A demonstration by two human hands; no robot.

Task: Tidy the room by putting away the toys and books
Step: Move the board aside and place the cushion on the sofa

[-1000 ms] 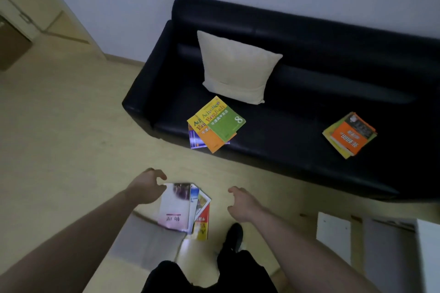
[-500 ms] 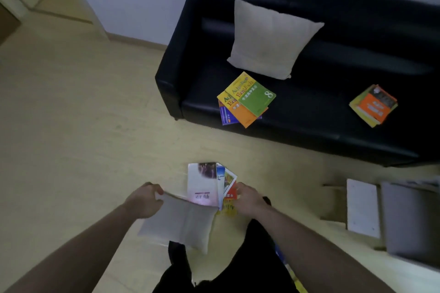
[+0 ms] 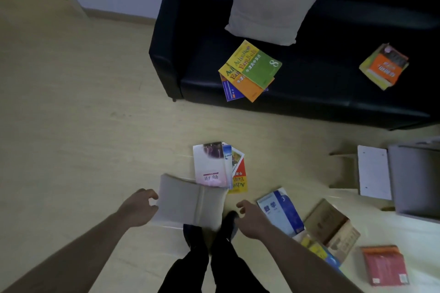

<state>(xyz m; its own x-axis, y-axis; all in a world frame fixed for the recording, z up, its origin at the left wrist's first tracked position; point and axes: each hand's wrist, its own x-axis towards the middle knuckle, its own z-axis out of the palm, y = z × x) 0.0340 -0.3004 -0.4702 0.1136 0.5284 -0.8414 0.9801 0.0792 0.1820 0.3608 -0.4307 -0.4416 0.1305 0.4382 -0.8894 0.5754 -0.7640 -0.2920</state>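
Note:
An open grey book (image 3: 190, 202) lies low in front of my feet, and my left hand (image 3: 140, 207) grips its left edge with curled fingers. To the right of that book my right hand (image 3: 250, 219) hovers with loosely curled fingers and holds nothing. Just beyond the grey book, a pile topped by a pink-white book (image 3: 210, 166) rests on the floor. A blue maths book (image 3: 281, 211), a brown book (image 3: 331, 223) and a red book (image 3: 383, 266) lie on the floor to the right.
A black sofa (image 3: 333, 102) carries a cream pillow (image 3: 273, 0), a green-and-yellow book stack (image 3: 252, 69) and an orange book stack (image 3: 385, 66). A white and grey cabinet (image 3: 373, 173) stands at the right. Bare wooden floor stretches to the left.
The view has come closer and tilted down, bringing more floor books into sight at the right. My left hand has taken the grey book's edge. My right hand has left the floor pile.

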